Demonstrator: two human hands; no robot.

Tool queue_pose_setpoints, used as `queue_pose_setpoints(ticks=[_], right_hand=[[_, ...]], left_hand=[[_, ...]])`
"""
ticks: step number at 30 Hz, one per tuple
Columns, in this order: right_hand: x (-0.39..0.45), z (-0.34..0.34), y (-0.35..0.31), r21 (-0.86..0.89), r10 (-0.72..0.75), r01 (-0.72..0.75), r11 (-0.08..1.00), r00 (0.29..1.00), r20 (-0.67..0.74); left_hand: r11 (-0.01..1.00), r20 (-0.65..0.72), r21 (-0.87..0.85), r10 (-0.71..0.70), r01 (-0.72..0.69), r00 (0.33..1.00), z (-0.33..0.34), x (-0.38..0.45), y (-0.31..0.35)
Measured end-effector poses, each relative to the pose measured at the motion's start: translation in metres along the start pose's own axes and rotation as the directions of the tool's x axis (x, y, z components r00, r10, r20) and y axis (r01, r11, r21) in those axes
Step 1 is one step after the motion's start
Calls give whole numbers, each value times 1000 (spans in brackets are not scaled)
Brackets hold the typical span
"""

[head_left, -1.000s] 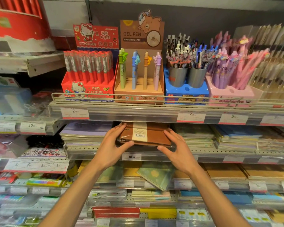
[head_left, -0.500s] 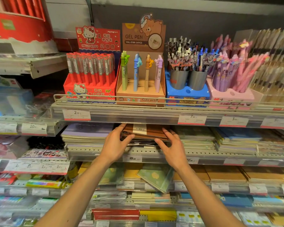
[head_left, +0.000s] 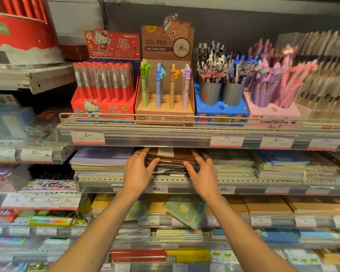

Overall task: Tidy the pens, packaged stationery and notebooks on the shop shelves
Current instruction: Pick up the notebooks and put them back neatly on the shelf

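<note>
Both hands bracket the brown notebooks, stacked on the second shelf, directly below the gel pen box. Left hand lies against the stack's left edge, fingers straight, thumb along the front. Right hand mirrors it on the right edge. Neither curls round anything, they press flat from both sides, likely to square the pile and push it back under the shelf rail. Stack sits between the purple notebooks to its left and the green-edged pile to its right. One green notebook, a shelf lower than the stack, lies tilted, probably next.
</note>
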State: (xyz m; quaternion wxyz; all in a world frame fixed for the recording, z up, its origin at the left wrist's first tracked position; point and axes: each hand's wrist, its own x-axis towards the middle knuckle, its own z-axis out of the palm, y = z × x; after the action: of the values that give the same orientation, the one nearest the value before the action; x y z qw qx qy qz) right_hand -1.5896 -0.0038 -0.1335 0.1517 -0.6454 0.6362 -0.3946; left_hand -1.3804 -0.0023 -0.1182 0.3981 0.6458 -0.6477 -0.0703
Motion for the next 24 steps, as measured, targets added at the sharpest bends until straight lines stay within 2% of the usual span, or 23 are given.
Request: queue_pose_setpoints(ticks=[4,13,18,21,24], right_hand=[[1,-2,1,18,-13,12,1000,999,40],[-42,-23,17,195,-15,1,981,997,71],[-97,-28,46,275,117,-149,950,985,130],[-128,-14,77,322,231,-278,905,957,177],[-153,3,109,199,358,-420,885,889,284]], left_hand=[[1000,23,-22,8,-8,1000,0,-3,2],[963,-15,-266,-50,44,999,-4,-45,-7],[922,-11,-360,-158,143,987,16,-98,-8],[863,79,-425,-267,275,960,38,-134,-7],[819,171,-388,-387,423,906,62,-167,-8]])
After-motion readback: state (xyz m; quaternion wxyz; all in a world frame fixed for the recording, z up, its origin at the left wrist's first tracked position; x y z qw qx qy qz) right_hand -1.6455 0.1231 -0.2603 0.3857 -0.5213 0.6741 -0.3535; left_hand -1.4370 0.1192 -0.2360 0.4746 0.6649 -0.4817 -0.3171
